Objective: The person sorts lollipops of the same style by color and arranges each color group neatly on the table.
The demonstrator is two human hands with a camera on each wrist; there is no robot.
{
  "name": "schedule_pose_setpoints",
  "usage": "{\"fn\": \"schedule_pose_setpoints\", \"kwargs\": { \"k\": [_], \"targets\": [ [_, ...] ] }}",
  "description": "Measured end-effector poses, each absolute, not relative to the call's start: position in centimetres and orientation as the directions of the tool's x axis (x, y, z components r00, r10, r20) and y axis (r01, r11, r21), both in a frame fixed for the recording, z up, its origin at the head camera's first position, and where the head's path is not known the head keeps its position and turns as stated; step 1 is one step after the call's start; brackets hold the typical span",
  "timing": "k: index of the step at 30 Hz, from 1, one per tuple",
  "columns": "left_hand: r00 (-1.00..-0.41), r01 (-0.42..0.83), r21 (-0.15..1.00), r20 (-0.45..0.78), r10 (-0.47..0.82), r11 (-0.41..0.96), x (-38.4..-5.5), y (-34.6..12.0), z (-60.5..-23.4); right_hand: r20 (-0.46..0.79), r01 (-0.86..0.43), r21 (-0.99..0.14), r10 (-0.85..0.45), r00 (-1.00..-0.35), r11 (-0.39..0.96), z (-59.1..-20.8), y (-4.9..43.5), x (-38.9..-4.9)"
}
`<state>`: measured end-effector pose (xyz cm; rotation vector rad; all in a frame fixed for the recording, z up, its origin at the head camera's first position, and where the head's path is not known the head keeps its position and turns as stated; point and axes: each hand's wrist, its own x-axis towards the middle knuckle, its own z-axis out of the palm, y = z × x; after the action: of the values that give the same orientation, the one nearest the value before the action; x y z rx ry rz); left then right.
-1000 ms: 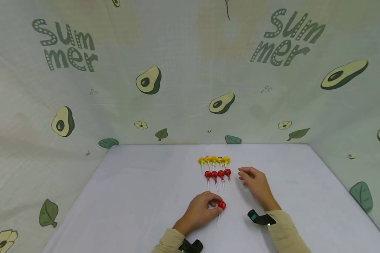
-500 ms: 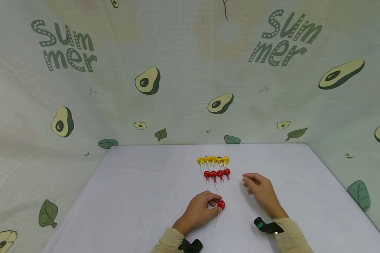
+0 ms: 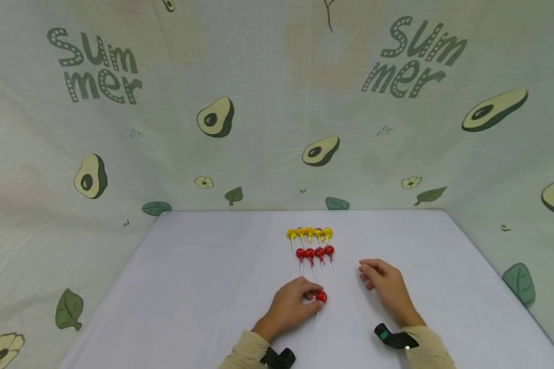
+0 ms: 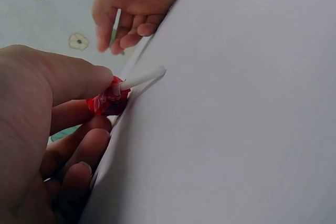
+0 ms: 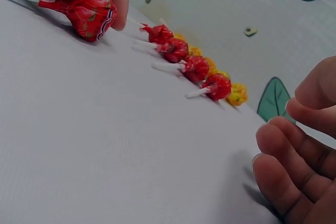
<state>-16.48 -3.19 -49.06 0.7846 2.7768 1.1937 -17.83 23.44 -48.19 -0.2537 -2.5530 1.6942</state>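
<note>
Between thumb and fingers, my left hand [image 3: 291, 306] pinches a red-wrapped lollipop [image 5: 90, 16] by its head, low at the table surface. The white stick [image 4: 143, 78] points toward me in the head view. My right hand [image 3: 386, 285] hovers over the table to the right, fingers loosely bent, holding nothing. Beyond the left hand lies a row of several red lollipops [image 3: 320, 252], sticks toward me. Just behind it, a row of several yellow lollipops [image 3: 309, 231] lies the same way; bits of red show among their heads.
The white table [image 3: 203, 277] reaches back to a hanging cloth [image 3: 267, 174] printed with avocados and leaves. A black wrist camera [image 3: 395, 338] sits on the right wrist and another camera [image 3: 279, 357] on the left.
My right hand has drawn back to the right and toward me, away from the red row. The left hand keeps its pinch on the red lollipop, nearly still.
</note>
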Motion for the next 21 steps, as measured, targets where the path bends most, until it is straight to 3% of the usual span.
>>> {"fn": "schedule_pose_setpoints", "kwargs": {
  "k": [14,21],
  "targets": [
    [-0.89,0.426,0.666,0.186,0.417,0.612,-16.47,-2.84,-49.2,-0.038,0.101,-0.926,0.176,-0.984,0.364,-48.36,23.27,-17.95],
    [-0.902,0.382,0.758,0.18,0.393,0.529,-16.48,-3.04,-49.18,-0.045,0.109,-0.924,0.18,-0.983,0.366,-48.37,23.23,-17.86]
  ]
}}
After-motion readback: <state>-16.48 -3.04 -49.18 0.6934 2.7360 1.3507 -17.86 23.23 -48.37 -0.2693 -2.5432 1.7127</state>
